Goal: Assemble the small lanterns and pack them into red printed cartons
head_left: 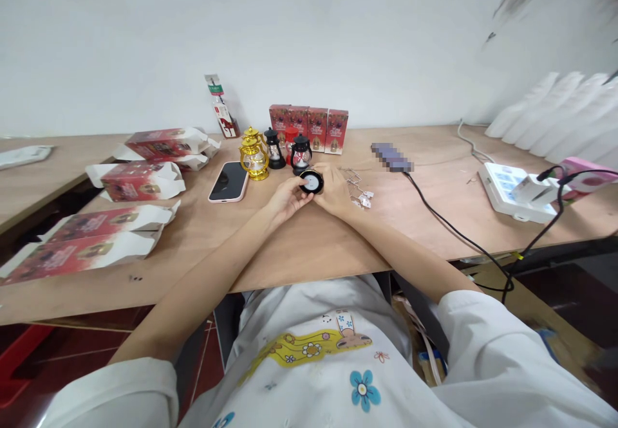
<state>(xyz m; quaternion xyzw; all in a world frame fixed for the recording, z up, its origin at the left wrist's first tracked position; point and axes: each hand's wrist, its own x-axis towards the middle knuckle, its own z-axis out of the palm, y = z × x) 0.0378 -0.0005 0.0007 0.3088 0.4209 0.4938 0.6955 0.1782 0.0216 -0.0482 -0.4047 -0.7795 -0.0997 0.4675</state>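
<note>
Both my hands meet over the wooden table (309,241) around a small black round part with a pale disc in its middle (311,183). My left hand (288,197) pinches it from the left with thumb and fingertips. My right hand (335,193) closes on it from the right. Just behind stand a gold toy lantern (253,154), two black toy lanterns (273,148) (301,153) and a red one (290,138). A phone (228,181) lies face up to the left of my hands. Small metal clips with tags (360,191) lie by my right hand.
Four upright red boxes (309,127) line the wall. Opened red-and-white cartons (140,180) lie flat at the left. A white power strip (506,186) with plugged adapters and black cables (458,235) sits at the right, beside a pink item (586,174).
</note>
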